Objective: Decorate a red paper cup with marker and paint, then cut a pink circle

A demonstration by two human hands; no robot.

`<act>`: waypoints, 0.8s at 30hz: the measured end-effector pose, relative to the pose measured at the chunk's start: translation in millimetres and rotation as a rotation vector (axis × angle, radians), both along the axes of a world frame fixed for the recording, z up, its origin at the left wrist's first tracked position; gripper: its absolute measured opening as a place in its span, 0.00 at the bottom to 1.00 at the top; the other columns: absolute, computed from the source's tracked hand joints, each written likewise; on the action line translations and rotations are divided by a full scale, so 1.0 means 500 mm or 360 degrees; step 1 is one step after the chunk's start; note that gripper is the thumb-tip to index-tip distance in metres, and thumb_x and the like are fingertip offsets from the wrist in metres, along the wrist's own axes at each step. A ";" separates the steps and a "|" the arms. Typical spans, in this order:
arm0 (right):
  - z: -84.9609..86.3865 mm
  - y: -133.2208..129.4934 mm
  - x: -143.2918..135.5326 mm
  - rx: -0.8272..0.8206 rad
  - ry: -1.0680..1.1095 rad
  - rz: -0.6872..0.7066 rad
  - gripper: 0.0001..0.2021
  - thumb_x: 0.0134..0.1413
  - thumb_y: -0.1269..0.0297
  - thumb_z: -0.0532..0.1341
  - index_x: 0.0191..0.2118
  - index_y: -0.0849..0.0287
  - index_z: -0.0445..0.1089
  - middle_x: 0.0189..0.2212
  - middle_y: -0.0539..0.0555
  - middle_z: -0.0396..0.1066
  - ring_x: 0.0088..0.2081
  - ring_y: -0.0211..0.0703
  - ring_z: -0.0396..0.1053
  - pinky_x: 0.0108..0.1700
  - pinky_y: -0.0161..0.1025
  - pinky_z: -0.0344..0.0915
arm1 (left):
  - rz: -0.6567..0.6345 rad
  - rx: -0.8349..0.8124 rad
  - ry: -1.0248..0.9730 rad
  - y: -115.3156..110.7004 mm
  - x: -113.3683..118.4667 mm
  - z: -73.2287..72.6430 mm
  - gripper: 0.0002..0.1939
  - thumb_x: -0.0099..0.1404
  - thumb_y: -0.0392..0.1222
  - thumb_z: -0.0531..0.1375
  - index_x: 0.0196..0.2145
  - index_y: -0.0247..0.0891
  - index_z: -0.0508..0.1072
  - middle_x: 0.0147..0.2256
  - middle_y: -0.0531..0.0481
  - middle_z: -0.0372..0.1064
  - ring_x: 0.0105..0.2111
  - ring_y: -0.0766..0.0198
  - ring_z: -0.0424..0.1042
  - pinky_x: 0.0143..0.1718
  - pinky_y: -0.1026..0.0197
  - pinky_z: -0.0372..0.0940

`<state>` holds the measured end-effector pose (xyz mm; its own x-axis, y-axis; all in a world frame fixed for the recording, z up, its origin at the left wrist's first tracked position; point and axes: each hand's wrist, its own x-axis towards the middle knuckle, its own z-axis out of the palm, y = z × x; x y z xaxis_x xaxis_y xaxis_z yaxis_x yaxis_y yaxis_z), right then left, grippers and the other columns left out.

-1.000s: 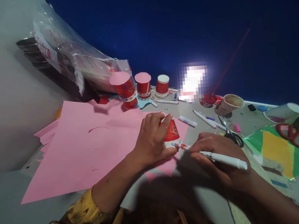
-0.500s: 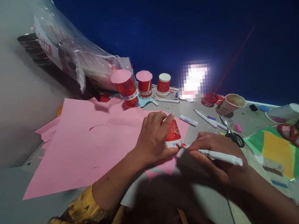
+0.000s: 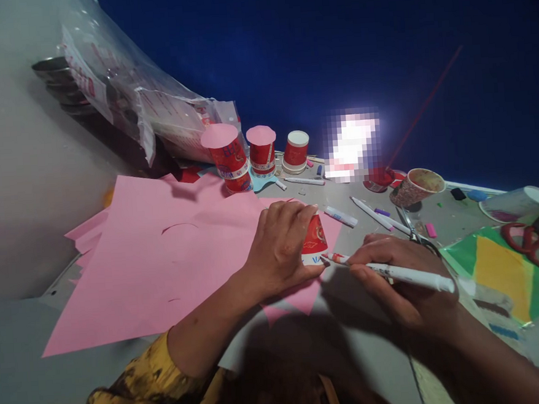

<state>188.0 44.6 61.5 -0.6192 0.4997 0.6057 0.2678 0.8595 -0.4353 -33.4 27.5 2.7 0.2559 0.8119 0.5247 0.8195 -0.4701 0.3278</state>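
Note:
My left hand (image 3: 279, 244) is wrapped round a small red paper cup (image 3: 314, 234) whose white band carries blue marks. Between the fingers of my right hand (image 3: 394, 270) is a white marker (image 3: 417, 278), its tip at the cup's band. Part of the cup is hidden behind my left hand. Pink paper sheets (image 3: 150, 278) spread out under and left of the cup. Behind them stand two red cups with pink paper tops (image 3: 232, 161) (image 3: 262, 150) and a red cup with a white top (image 3: 296, 154).
Black-handled scissors (image 3: 422, 240), loose markers (image 3: 369, 212) and a patterned paper cup (image 3: 416, 188) lie to the right. Farther right are red-handled scissors (image 3: 526, 242) on green and yellow sheets (image 3: 505, 271) and a white cup (image 3: 512, 205). A clear plastic bag (image 3: 166, 117) is at the back left.
My right hand has shifted slightly right with the marker, whose tip has moved a little up along the band. My left hand still holds the cup.

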 end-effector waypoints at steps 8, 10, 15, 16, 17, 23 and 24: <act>-0.003 0.001 -0.005 0.0002 -0.0023 0.0055 0.08 0.65 0.75 0.60 0.39 0.53 0.72 0.27 0.50 0.80 0.26 0.42 0.77 0.30 0.38 0.72 | -0.0008 0.0025 0.0028 0.002 0.001 -0.004 0.44 0.55 0.57 0.72 0.62 0.34 0.65 0.54 0.34 0.71 0.53 0.39 0.67 0.51 0.41 0.64; -0.005 0.002 -0.006 -0.0030 -0.0021 0.0078 0.07 0.66 0.74 0.60 0.38 0.54 0.72 0.27 0.50 0.80 0.26 0.41 0.77 0.30 0.37 0.71 | -0.0010 0.0019 0.0026 0.002 0.000 -0.003 0.44 0.55 0.57 0.72 0.63 0.34 0.65 0.54 0.34 0.71 0.53 0.39 0.67 0.51 0.41 0.64; -0.009 0.000 -0.007 -0.0016 -0.0006 0.0076 0.07 0.66 0.74 0.60 0.38 0.55 0.71 0.27 0.50 0.79 0.25 0.40 0.76 0.30 0.36 0.70 | -0.0017 -0.0029 0.0018 0.002 0.000 -0.002 0.44 0.54 0.56 0.72 0.63 0.36 0.65 0.55 0.35 0.70 0.54 0.38 0.67 0.52 0.40 0.63; -0.008 -0.001 -0.007 -0.0004 -0.0003 0.0069 0.07 0.66 0.75 0.60 0.39 0.55 0.71 0.27 0.50 0.79 0.25 0.40 0.76 0.30 0.37 0.70 | -0.0011 -0.0039 0.0026 0.002 0.000 -0.002 0.44 0.54 0.56 0.72 0.64 0.36 0.65 0.55 0.34 0.70 0.54 0.38 0.67 0.52 0.40 0.63; -0.008 -0.002 -0.007 0.0003 0.0002 0.0067 0.07 0.66 0.75 0.60 0.39 0.54 0.71 0.26 0.50 0.79 0.25 0.41 0.76 0.30 0.37 0.70 | -0.0006 -0.0049 0.0037 0.001 0.001 -0.001 0.44 0.54 0.56 0.72 0.63 0.35 0.65 0.55 0.34 0.70 0.54 0.38 0.67 0.52 0.40 0.63; -0.011 0.001 -0.009 -0.0038 0.0012 0.0119 0.06 0.66 0.74 0.61 0.39 0.56 0.71 0.27 0.51 0.79 0.26 0.40 0.76 0.31 0.36 0.70 | -0.0028 -0.0081 0.0070 0.000 0.003 -0.002 0.44 0.54 0.57 0.72 0.63 0.35 0.65 0.55 0.34 0.71 0.53 0.38 0.66 0.51 0.41 0.62; -0.012 0.002 -0.009 -0.0039 0.0006 0.0119 0.06 0.66 0.74 0.61 0.39 0.57 0.71 0.27 0.51 0.79 0.26 0.40 0.76 0.31 0.36 0.70 | -0.0033 -0.0073 0.0065 0.000 0.003 -0.002 0.45 0.55 0.57 0.72 0.63 0.35 0.65 0.54 0.34 0.71 0.53 0.38 0.66 0.52 0.41 0.62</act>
<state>183.4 45.6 55.4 -0.6531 0.4667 0.5964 0.2012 0.8661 -0.4575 -32.1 27.4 1.5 0.2935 0.8293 0.4755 0.8229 -0.4723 0.3159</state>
